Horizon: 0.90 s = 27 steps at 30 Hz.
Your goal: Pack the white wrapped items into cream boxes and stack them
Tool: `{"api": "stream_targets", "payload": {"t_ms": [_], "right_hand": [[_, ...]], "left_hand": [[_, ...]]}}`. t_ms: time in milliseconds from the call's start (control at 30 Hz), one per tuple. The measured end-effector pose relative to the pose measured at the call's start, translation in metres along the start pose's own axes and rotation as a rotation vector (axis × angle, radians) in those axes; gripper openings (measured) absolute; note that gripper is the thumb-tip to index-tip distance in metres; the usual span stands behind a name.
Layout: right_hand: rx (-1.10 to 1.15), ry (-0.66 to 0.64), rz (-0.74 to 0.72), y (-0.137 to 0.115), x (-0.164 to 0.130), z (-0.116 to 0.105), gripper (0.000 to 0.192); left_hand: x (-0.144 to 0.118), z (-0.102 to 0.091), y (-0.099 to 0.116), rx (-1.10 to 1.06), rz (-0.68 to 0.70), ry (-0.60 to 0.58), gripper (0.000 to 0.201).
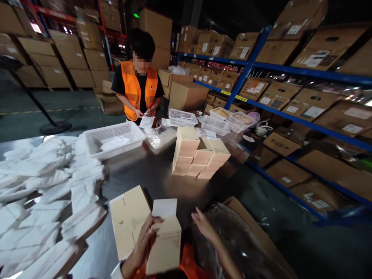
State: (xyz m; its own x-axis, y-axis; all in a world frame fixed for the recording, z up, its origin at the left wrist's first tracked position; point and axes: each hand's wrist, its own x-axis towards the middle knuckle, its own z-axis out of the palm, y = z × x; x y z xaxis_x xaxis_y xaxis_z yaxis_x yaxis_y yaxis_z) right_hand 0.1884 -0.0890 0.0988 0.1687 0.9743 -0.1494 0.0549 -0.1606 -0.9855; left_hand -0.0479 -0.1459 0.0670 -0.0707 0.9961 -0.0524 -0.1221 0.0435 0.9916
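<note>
A small cream-coloured carton (166, 248) with its flap raised at the far end is close to my body. My left hand (146, 237) grips the carton from its left side, thumb and fingers at its edge. To the right of the carton, apart from it, my right hand (204, 224) is open with its fingers stretched and nothing in it. Flat, unfolded-looking cream cartons (124, 217) lie on the table just left of my left hand. Further up the table stands a stack of several closed cream cartons (186, 141).
White wrapped packets (43, 193) cover the table's left side. A white plastic basket (116, 135) and a clear plastic bag (159, 137) lie beyond. Across the metal table (136, 166) stands a person in an orange vest (139, 85). A large plastic-lined cardboard box (252, 228) sits at my right.
</note>
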Motion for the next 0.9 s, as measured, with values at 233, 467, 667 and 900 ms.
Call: {"api": "stream_targets", "payload": {"t_ms": [233,467,667,900], "right_hand": [[0.411,-0.436,0.149,-0.005,0.002,0.082,0.075],[0.261,-0.59,-0.131,0.011,-0.024,0.067,0.067],[0.157,-0.543,-0.446,0.011,-0.026,0.068,0.025],[0.076,-0.563,-0.502,-0.007,-0.029,0.068,0.031]], "left_hand": [[0.004,0.003,0.01,-0.099,-0.041,0.066,0.047],[-0.003,-0.003,-0.008,-0.112,0.231,0.257,0.039],[-0.002,-0.017,0.012,0.052,0.282,0.02,0.034],[-0.006,-0.016,0.016,0.173,0.365,-0.024,0.026]]}}
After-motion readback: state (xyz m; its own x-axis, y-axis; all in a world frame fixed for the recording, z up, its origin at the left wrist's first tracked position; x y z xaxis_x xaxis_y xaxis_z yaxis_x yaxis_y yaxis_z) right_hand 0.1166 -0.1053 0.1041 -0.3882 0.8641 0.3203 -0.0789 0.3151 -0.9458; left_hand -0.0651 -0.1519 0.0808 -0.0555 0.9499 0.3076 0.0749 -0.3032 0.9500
